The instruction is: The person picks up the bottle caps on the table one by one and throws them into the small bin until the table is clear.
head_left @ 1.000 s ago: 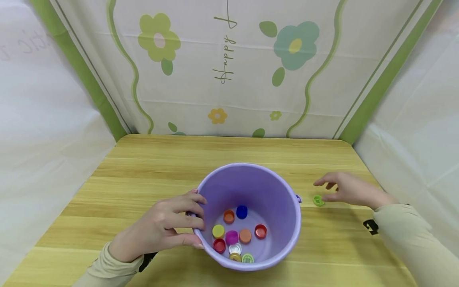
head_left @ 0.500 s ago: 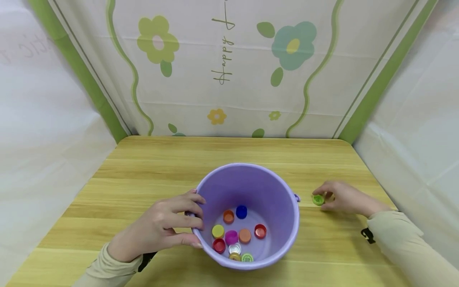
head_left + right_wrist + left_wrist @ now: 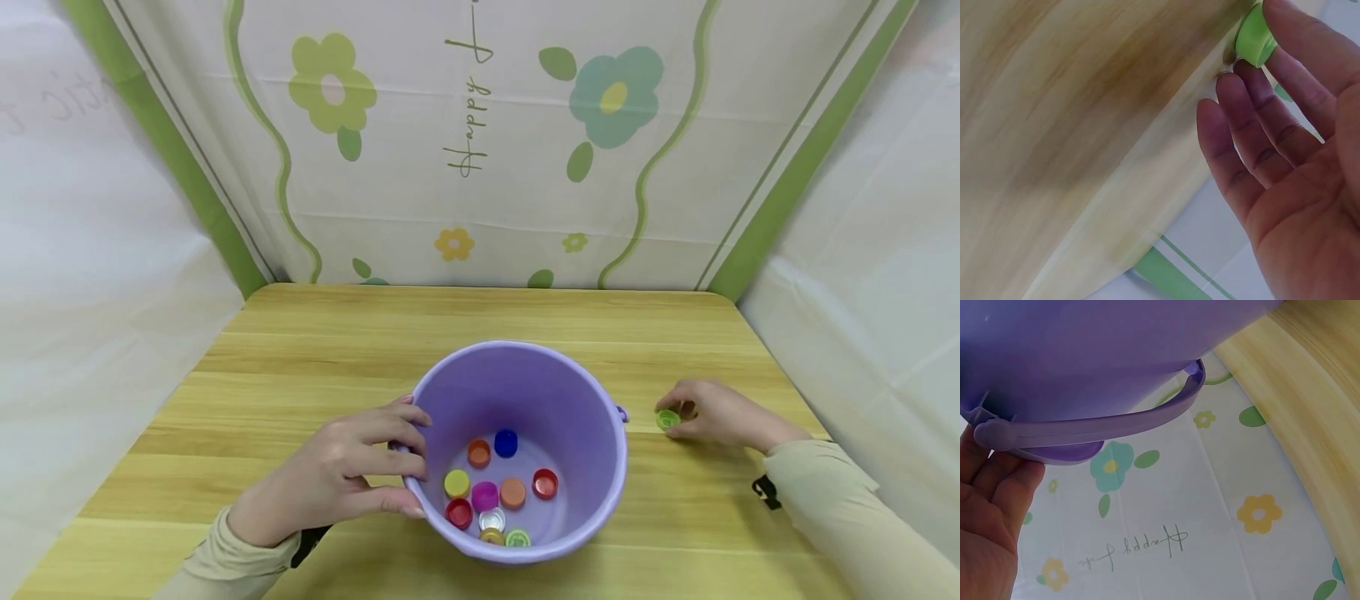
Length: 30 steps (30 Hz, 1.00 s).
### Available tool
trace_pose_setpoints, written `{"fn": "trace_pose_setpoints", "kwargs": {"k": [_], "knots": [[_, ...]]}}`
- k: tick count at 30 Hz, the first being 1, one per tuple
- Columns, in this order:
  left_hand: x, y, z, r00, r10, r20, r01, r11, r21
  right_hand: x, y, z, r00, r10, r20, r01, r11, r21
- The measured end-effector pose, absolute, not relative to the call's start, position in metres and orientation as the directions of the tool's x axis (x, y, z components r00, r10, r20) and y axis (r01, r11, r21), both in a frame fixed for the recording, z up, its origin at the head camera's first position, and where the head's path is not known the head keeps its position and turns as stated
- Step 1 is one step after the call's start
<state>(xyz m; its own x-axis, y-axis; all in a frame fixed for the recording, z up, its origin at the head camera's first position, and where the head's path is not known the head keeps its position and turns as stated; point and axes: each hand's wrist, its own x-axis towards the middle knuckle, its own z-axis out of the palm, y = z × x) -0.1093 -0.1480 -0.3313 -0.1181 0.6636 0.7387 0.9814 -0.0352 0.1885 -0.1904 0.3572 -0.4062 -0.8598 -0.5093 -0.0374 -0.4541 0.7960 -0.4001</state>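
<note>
My left hand (image 3: 337, 462) grips the rim of a purple bucket (image 3: 540, 383) at its left side. Seen from the left wrist, my fingers hold that rim close to where the bucket's handle (image 3: 1104, 427) joins it. To the right of the bucket, my right hand (image 3: 723, 414) pinches a light green bottle cap (image 3: 667, 419) between thumb and fingers at the tabletop. From the right wrist, the green cap (image 3: 1254, 39) shows between thumb and index finger, with the other fingers extended beside it.
Several bottle caps lie on the bucket's floor, among them a blue cap (image 3: 506, 443), a yellow cap (image 3: 457, 483) and a magenta cap (image 3: 485, 496). The wooden table (image 3: 315, 342) ends at a flower-printed cloth (image 3: 480, 192) behind, with white cloth at both sides.
My right hand has come down from just above the green cap with parted fingers and now pinches it. My left hand and the bucket have stayed in place.
</note>
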Motion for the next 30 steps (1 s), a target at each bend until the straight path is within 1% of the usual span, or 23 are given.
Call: {"fn": "trace_pose_setpoints", "kwargs": {"k": [3,6,11,16,20,24,27,30], "knots": [[-0.109,-0.148,-0.331,-0.127,0.667,0.734,0.98,-0.029,0.196,-0.193,0.358,-0.403,-0.866,-0.498,-0.042,-0.437,0.795,-0.42],[-0.109,-0.148,-0.332,-0.137,0.67,0.73,0.979,-0.023,0.205,-0.194,0.355,-0.391,-0.874,-0.486,-0.021,-0.418,0.772,-0.478],[-0.109,-0.149,-0.332,-0.142,0.669,0.729,0.978,-0.021,0.209,-0.194,0.335,-0.353,-0.855,-0.504,0.123,-0.479,0.673,-0.563],[-0.109,-0.149,-0.332,-0.141,0.666,0.732,0.977,-0.025,0.21,-0.193,0.305,-0.304,-0.813,-0.527,0.247,-0.565,0.612,-0.554],[-0.108,-0.149,-0.331,-0.139,0.665,0.734,0.978,-0.025,0.208,-0.192,0.276,-0.266,-0.758,-0.58,0.297,-0.636,0.558,-0.533],[-0.108,-0.149,-0.331,-0.133,0.665,0.735,0.98,-0.021,0.197,-0.189,0.245,-0.234,-0.683,-0.665,0.303,-0.699,0.475,-0.535],[-0.108,-0.148,-0.33,-0.13,0.665,0.736,0.982,-0.016,0.189,-0.188,0.223,-0.218,-0.624,-0.725,0.293,-0.735,0.417,-0.534],[-0.108,-0.149,-0.33,-0.132,0.667,0.733,0.982,-0.011,0.187,-0.185,0.203,-0.208,-0.582,-0.768,0.268,-0.753,0.383,-0.535]]}}
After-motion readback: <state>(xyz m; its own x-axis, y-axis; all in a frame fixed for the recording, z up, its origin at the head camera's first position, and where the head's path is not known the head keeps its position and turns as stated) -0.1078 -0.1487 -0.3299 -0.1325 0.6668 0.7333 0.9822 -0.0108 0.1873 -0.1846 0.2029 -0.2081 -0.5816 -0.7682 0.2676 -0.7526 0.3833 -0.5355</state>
